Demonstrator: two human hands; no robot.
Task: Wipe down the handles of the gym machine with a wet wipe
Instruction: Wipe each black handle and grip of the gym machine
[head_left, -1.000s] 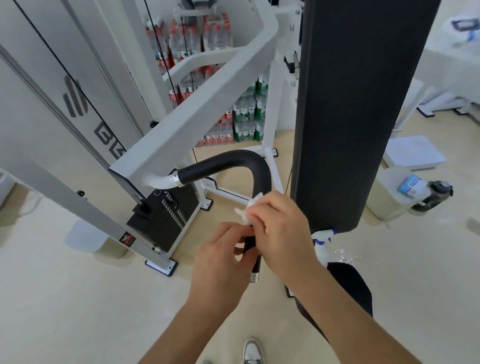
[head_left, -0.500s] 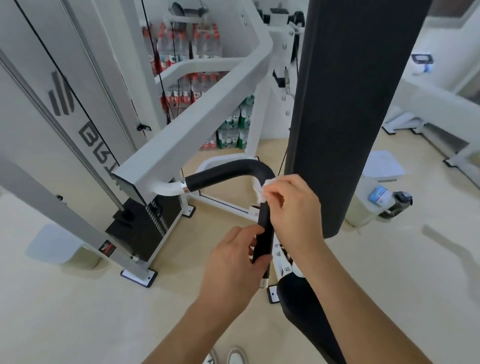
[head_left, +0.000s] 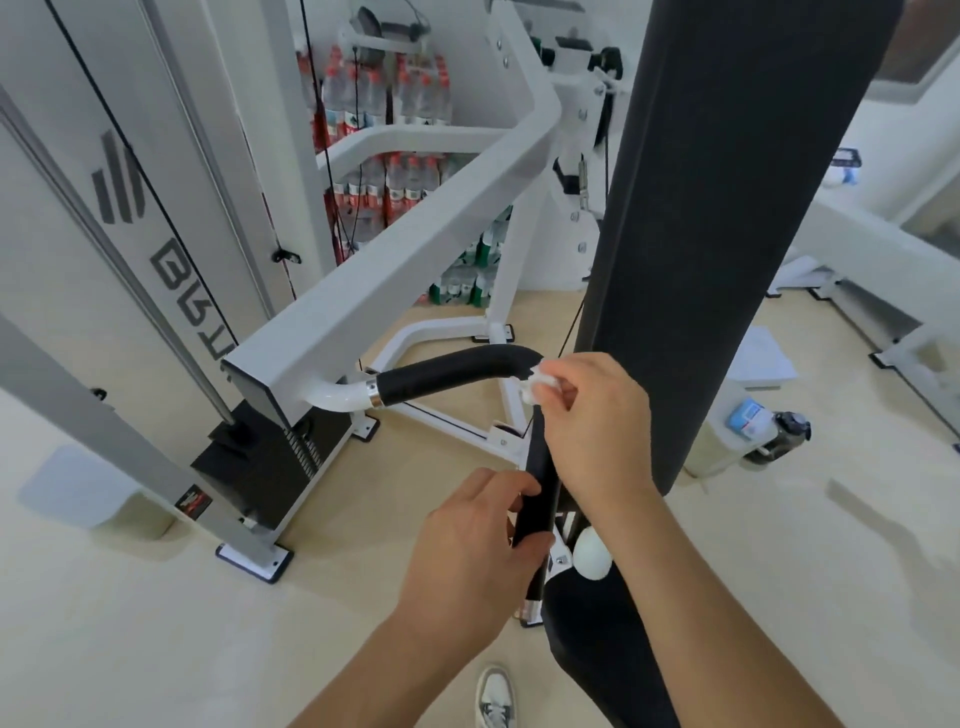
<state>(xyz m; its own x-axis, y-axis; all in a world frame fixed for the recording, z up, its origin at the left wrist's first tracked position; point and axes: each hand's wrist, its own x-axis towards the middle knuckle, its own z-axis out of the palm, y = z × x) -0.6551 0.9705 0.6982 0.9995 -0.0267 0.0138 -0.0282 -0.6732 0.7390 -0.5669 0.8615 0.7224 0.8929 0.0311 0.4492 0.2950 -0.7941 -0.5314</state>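
Note:
A black padded handle (head_left: 452, 375) curves out of the white machine arm (head_left: 395, 270) and bends down toward me. My right hand (head_left: 592, 426) pinches a crumpled white wet wipe (head_left: 537, 382) against the bend of the handle. My left hand (head_left: 467, 551) grips the lower straight stretch of the handle (head_left: 537, 483), just above its chrome end cap. Most of the wipe is hidden under my fingers.
A tall black back pad (head_left: 727, 234) stands right behind my right hand, with the black seat (head_left: 587, 639) below. The weight stack (head_left: 275, 467) and grey frame stand at left. Stacked water bottles (head_left: 384, 130) fill the back; a bin (head_left: 727, 441) with bottle sits right.
My right hand slid the wipe up the handle from the lower straight part to the bend. My left hand keeps hold of the lower end. The view shifted upward.

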